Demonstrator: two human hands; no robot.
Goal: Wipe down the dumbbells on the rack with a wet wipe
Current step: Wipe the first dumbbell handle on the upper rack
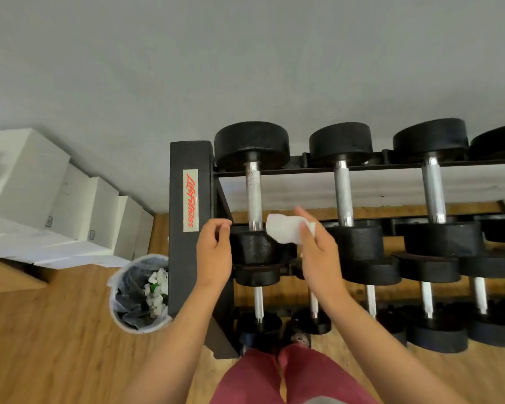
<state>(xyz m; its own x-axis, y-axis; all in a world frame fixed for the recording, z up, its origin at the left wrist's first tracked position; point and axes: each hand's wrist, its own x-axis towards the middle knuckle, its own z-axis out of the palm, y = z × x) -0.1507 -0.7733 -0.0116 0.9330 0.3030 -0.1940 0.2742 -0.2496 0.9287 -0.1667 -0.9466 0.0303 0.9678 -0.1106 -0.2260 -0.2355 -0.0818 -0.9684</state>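
Note:
A black rack [187, 205] holds rows of black dumbbells with steel handles. The leftmost top dumbbell [254, 193] lies in front of me. My left hand [213, 255] grips the left side of its near head [251, 246], fingers curled over the top edge. My right hand [315, 246] holds a folded white wet wipe [285, 228] against the right top of that same head. Two more top dumbbells [344, 193] [433, 191] lie to the right.
A bin [129, 290] lined with a grey bag, holding crumpled white wipes, stands on the wooden floor left of the rack. White boxes [41, 185] stack along the grey wall. Lower rack rows hold smaller dumbbells [258, 301]. My red-trousered legs [289, 377] stand close to the rack.

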